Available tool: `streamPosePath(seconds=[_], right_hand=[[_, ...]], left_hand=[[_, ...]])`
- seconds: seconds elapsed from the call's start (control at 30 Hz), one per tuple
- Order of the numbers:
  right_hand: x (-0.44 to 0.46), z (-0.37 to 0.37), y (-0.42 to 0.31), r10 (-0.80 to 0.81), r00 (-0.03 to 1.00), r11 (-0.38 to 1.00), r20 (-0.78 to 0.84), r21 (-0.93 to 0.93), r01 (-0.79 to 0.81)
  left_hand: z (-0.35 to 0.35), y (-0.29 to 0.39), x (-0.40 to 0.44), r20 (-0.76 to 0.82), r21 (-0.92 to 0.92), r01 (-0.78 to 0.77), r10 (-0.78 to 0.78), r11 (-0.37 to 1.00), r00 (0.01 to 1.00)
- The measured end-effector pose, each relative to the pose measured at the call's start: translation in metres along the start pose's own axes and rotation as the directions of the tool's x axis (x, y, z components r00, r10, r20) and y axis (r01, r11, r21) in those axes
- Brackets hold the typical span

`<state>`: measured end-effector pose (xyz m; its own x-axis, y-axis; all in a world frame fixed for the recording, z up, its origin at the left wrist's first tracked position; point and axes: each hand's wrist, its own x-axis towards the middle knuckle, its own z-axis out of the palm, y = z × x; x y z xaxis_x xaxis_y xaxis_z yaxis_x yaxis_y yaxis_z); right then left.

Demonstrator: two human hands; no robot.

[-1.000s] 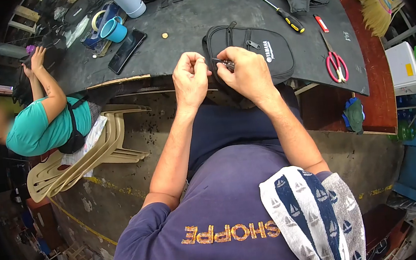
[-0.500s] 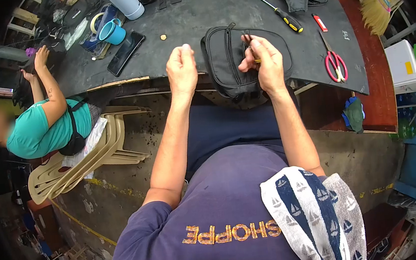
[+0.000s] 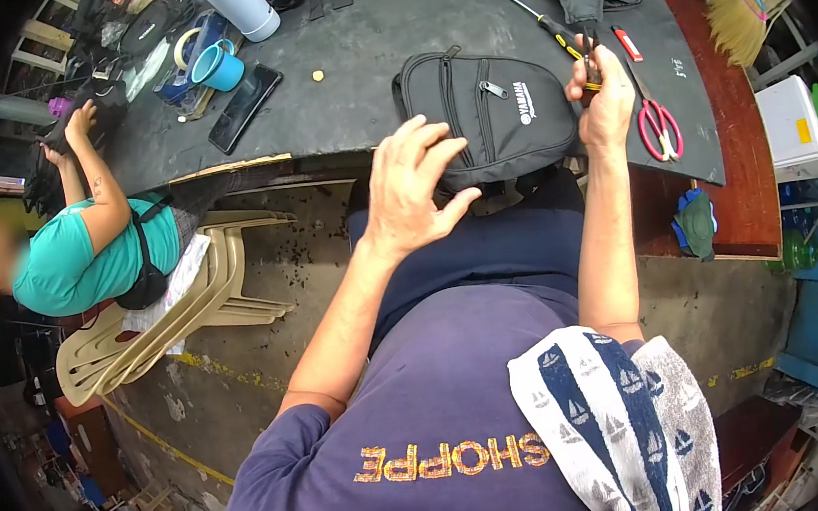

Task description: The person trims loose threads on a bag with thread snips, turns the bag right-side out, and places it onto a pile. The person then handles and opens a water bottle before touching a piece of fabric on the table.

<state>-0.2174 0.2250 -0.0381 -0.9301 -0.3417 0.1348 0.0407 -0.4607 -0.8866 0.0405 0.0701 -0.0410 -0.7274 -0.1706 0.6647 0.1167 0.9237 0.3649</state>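
Workshop | large black worktable (image 3: 344, 94) | screwdriver (image 3: 557, 34), scissors (image 3: 655, 121), tape roll (image 3: 180, 53)

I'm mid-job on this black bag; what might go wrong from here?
Two risks stand out. The black bag overhangs the near edge of the table, so a tug from the open left hand might slide it toward the lap. The right hand, holding a small dark tool, is close to the screwdriver and scissors, so it could bump or knock them, or catch the blades.
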Motion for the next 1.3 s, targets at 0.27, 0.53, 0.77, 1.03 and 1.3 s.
streamPosePath(seconds=[0.27,0.53,0.77,1.03,1.3], right_hand=[[0.022,-0.037,0.021,-0.134,0.988,0.962,-0.074,-0.25,0.112],[0.019,-0.038,0.024,-0.118,0.99,0.968,-0.082,-0.233,0.096],[0.017,-0.035,0.025,-0.112,0.991,0.96,-0.074,-0.264,0.088],[0.017,-0.036,0.027,-0.094,0.993,0.961,-0.075,-0.266,0.071],[0.015,-0.032,0.027,-0.07,0.994,0.945,-0.079,-0.324,0.041]], left_hand=[[0.029,0.002,-0.027,-0.095,0.139,0.027,-0.014,0.99,0.995],[0.022,-0.039,-0.03,-0.158,-0.045,0.033,-0.04,0.998,0.987],[-0.015,-0.059,-0.01,-0.189,0.14,0.104,-0.077,0.985,0.979],[-0.015,-0.054,-0.006,-0.047,0.097,0.144,-0.14,0.985,0.989],[-0.027,-0.04,0.004,0.096,0.259,0.054,-0.081,0.964,0.992]])
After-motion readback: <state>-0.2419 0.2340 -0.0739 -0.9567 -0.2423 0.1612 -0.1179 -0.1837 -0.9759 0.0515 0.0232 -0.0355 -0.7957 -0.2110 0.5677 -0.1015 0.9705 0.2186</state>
